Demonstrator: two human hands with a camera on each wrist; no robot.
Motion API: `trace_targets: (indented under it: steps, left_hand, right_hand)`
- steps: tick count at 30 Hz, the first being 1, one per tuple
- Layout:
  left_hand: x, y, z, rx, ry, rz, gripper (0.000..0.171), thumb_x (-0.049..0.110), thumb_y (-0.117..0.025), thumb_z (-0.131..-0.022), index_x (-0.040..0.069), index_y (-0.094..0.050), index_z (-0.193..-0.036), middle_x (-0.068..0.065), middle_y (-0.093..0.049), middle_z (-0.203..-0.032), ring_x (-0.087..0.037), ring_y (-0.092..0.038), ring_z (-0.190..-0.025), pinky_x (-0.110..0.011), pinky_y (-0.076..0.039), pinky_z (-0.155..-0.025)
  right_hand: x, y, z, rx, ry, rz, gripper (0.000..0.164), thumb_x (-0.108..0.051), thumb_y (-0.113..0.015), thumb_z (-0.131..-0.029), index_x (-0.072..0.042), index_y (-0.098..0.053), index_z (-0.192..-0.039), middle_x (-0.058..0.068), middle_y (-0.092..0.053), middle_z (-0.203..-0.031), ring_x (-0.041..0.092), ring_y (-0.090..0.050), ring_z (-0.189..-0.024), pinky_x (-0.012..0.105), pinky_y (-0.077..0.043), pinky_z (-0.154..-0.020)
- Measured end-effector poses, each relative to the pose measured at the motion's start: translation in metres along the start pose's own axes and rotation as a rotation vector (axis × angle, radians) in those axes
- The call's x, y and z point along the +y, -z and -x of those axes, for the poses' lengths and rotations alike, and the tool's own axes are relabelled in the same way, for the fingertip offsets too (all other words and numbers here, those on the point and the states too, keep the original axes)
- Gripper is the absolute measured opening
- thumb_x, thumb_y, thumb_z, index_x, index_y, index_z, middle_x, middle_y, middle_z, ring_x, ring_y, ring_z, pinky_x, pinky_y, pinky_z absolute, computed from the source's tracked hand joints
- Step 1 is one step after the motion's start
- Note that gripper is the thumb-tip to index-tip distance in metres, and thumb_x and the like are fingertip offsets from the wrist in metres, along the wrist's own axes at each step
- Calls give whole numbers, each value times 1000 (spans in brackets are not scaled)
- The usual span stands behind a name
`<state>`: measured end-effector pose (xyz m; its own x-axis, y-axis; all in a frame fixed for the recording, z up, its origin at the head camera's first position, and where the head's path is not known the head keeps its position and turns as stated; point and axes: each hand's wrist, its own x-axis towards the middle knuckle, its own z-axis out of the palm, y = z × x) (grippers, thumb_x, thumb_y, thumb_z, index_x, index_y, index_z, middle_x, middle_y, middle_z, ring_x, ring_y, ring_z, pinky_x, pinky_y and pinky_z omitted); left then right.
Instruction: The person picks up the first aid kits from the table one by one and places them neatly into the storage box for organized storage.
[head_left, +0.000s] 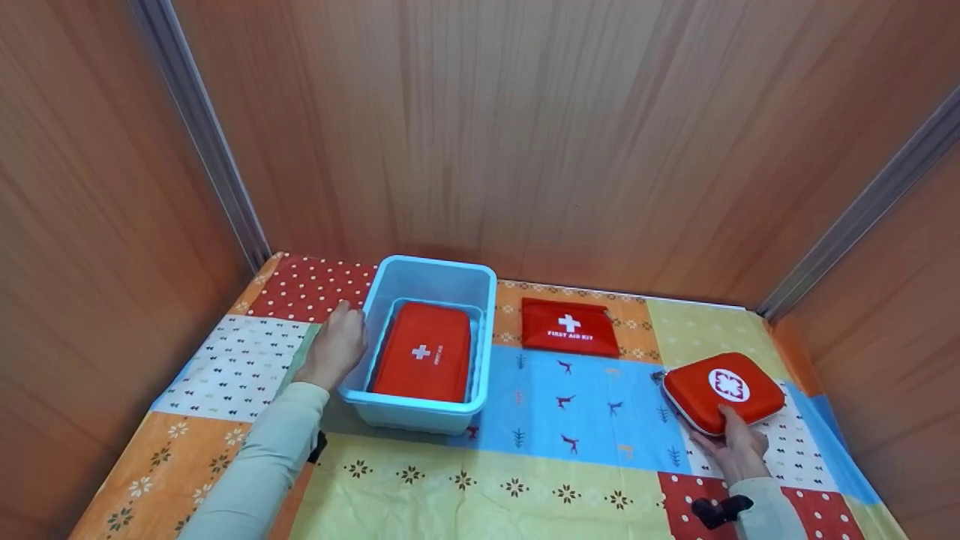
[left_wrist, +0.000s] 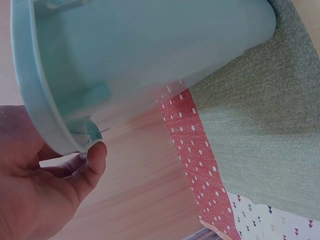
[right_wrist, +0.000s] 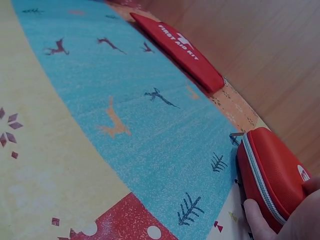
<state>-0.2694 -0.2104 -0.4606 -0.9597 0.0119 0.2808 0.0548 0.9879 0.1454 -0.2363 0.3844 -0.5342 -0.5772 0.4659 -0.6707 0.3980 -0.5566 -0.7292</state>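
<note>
Pale sleeves [head_left: 262, 442] lay nearest the camera, above a patchwork cloth [head_left: 420, 502]. Toward the cloth's left edge, the left hand [head_left: 337, 349] grasped the rim of a blue bin [head_left: 420, 418], in which a red pouch [head_left: 427, 367] lay. Near the right edge, the right hand [head_left: 739, 446] gripped a red zipped case [head_left: 705, 386], thumb on top. By the back edge, between bin and case, lay a flat red packet [head_left: 570, 341].

Flat pouch [head_left: 570, 328]: "FIRST AID KIT", white cross. Zippered case [head_left: 712, 391]: round white emblem. Thicker pouch [head_left: 424, 364] in bin [head_left: 420, 405]: white cross, blurred lettering.
</note>
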Motion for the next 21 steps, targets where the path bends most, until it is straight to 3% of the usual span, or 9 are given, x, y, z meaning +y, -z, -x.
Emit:
trace_targets:
  steps: [10,21]
  left_hand:
    - [-1,0,0,-1,-14,-7,24,22,-70,-88,2,-61,-95,-15,-59,-89,-35,-65,-99,-53,-59,-75]
    - [-2,0,0,-17,8,62,23,22,-67,-90,0,-62,-98,-14,-60,-85,-36,-66,-98,-51,-59,-72]
  right_hand:
    - [-5,3,-1,8,15,-1,95,-34,-63,-94,-32,10,-155,-5,-11,-165,22,-27,-147,38,-49,-101]
    - [-14,1,11,-11,115,51,100,-44,-68,-88,-27,4,-156,-1,-18,-163,21,-37,-143,30,-51,-96]
